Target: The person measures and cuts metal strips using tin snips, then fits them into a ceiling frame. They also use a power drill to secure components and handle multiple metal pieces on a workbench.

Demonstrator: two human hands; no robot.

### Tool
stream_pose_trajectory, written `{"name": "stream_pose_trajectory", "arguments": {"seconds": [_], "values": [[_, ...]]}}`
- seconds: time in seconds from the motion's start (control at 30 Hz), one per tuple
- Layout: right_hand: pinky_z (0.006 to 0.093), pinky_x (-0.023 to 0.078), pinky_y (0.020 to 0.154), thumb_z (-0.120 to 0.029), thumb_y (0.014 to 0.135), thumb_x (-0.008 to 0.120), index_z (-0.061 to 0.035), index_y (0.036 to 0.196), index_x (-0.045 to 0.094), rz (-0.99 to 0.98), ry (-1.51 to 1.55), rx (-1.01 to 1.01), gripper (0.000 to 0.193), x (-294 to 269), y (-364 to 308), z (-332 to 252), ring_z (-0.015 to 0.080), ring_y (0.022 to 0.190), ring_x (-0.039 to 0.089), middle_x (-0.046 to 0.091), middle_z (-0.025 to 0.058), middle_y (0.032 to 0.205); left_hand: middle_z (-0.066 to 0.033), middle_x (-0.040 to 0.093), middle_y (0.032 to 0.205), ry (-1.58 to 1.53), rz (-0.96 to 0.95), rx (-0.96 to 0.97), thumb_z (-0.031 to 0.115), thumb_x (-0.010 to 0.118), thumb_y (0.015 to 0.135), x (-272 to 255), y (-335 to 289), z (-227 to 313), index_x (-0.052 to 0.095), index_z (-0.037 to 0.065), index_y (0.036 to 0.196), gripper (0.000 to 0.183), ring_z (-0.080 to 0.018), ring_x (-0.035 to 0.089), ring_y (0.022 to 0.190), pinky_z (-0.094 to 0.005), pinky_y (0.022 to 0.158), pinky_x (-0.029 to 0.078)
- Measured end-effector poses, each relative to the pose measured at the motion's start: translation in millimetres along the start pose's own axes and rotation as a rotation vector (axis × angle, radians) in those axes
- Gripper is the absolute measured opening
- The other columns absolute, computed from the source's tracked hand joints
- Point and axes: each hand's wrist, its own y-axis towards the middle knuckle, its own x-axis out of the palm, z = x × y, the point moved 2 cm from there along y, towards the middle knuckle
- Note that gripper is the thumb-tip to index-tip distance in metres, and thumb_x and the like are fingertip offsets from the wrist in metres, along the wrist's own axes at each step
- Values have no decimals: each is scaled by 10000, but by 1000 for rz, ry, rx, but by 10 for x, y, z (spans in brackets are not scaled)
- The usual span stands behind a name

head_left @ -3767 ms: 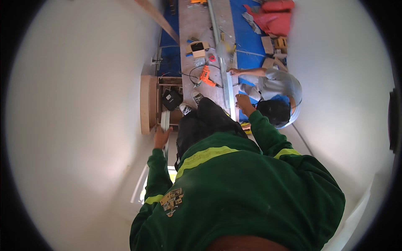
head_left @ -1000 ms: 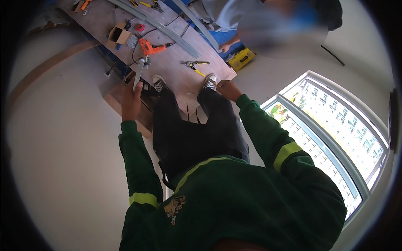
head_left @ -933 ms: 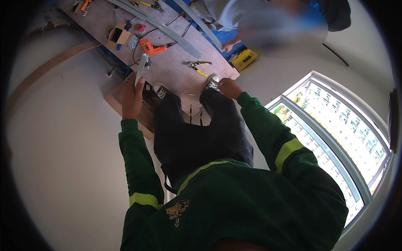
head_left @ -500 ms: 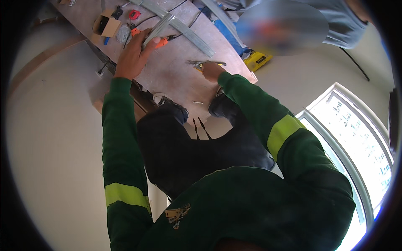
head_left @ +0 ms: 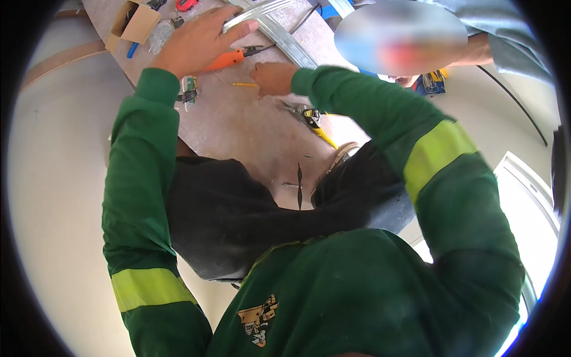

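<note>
My left hand rests at the end of a short shiny metal channel piece, its thumb and fingers closed around it. That piece crosses a longer metal channel strip lying on the board. Under the left hand is an orange-handled tool. My right hand is closed on a thin yellow pencil, whose end sticks out to the left. Nearer to me, a pair of tin snips with yellow handles lies on the board, apart from both hands.
On the board stand an open cardboard box, a red tape measure and a blue marker-like stick. A small green-and-clear item lies by my left sleeve. A co-worker's arm reaches in at the far right.
My right hand has left the snips, moved left and now holds the pencil. The snips lie loose on the board. The view has shifted closer; my left hand stays on the metal piece.
</note>
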Motion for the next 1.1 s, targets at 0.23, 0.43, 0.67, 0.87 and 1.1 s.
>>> {"name": "stream_pose_trajectory", "arguments": {"seconds": [0.23, 0.43, 0.67, 0.87, 1.1], "values": [[536, 513, 1017, -628, 855, 824, -37, 1523, 459, -252, 45, 82, 964, -226, -1806, 191, 414, 1257, 618, 560, 216, 1427, -253, 617, 1429, -113, -41, -52, 616, 557, 1058, 21, -95, 133, 509, 22, 1504, 745, -414, 611, 1309, -470, 1117, 470], [695, 284, 1238, -682, 609, 949, -92, 1701, 221, 110, -253, 707, 1439, 1031, -2438, -211, 343, 1632, 222, 306, 159, 1705, -268, 567, 1486, -4, -103, -15, 559, 521, 1096, 207, -150, 273, 428, 41, 1530, 683, -433, 564, 1389, -486, 1144, 455], [614, 341, 1228, -461, 669, 947, -33, 1635, 329, 111, -131, 780, 1224, 1197, -2316, -254, 357, 1514, 398, 458, 171, 1553, -248, 483, 1605, -123, -186, -2, 546, 531, 1094, -3, -74, 601, 353, 53, 1618, 741, -392, 448, 1519, -448, 1237, 357], [518, 499, 1071, -220, 771, 787, -78, 1389, 596, -22, -2, 827, 662, 1067, -2303, -60, 342, 1300, 581, 588, 173, 1341, -294, 565, 1467, -239, -78, -37, 522, 464, 1099, -123, -237, 732, 350, 15, 1581, 709, -441, 590, 1323, -487, 1118, 462], [516, 514, 1019, -203, 887, 690, 24, 1306, 587, 265, 321, 445, 488, -359, -2256, 221, 467, 1162, 646, 634, 289, 1234, -290, 613, 1426, -46, 217, -63, 683, 436, 1084, -605, -313, 574, 533, -6, 1474, 797, -456, 614, 1294, -508, 1068, 502]]}}
